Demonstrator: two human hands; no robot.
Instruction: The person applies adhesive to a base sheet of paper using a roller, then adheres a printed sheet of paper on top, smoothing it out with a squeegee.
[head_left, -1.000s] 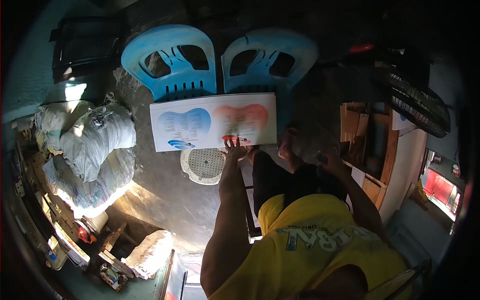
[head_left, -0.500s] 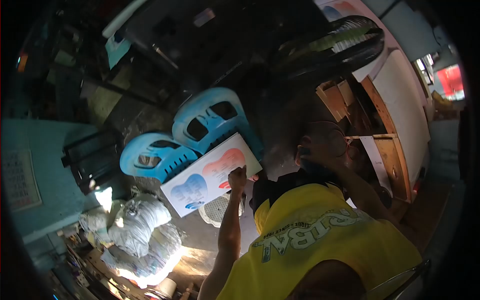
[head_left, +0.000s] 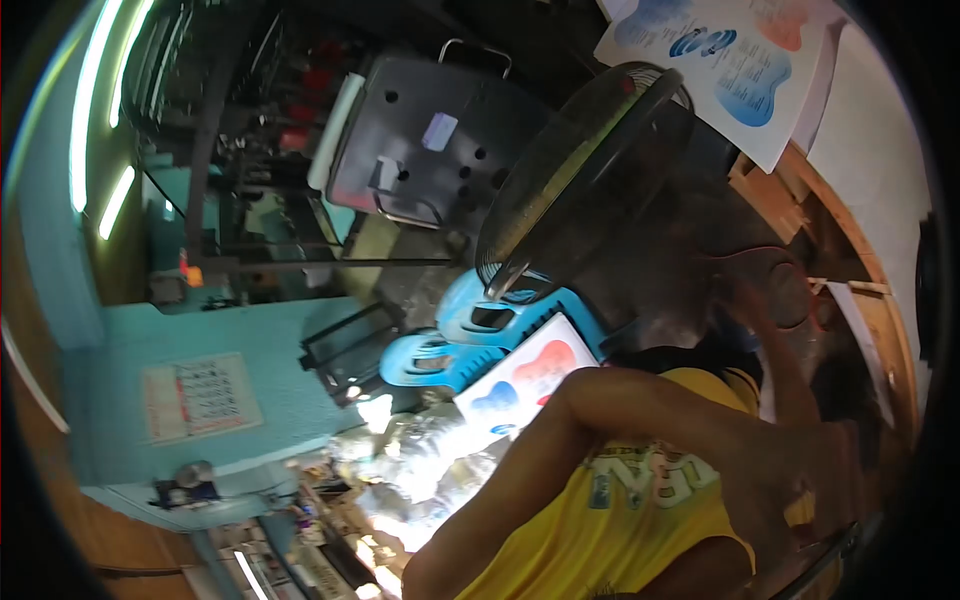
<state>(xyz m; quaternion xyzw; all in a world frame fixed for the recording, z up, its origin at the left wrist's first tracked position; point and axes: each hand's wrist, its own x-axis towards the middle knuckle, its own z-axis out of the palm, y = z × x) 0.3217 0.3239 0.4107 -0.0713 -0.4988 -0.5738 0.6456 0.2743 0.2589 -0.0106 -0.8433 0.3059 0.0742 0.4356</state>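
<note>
My left forearm bends across the yellow shirt (head_left: 640, 500), and my left hand (head_left: 795, 490) is blurred near my right shoulder. Whether it touches the shirt or arm, and how its fingers lie, I cannot make out. Lower down, my right hand (head_left: 740, 298) reaches into shadow near a thin reddish cord (head_left: 790, 262). It is dim and smeared, so its fingers and anything in them do not show. A white printed board (head_left: 530, 372) with red and blue shapes rests against the blue plastic chairs (head_left: 515, 318), partly covered by my left arm.
A large black fan (head_left: 590, 180) stands ahead of me. More printed sheets (head_left: 735, 65) lie on the white surface at upper right, above wooden shelving (head_left: 885, 340). Bulky clear plastic bags (head_left: 415, 455) sit left of the board. A calendar (head_left: 205, 395) hangs on the teal wall.
My left hand has left the printed board and swung across my chest to the right shoulder. My right hand, earlier around something dark, is now blurred lower in shadow. The view has turned.
</note>
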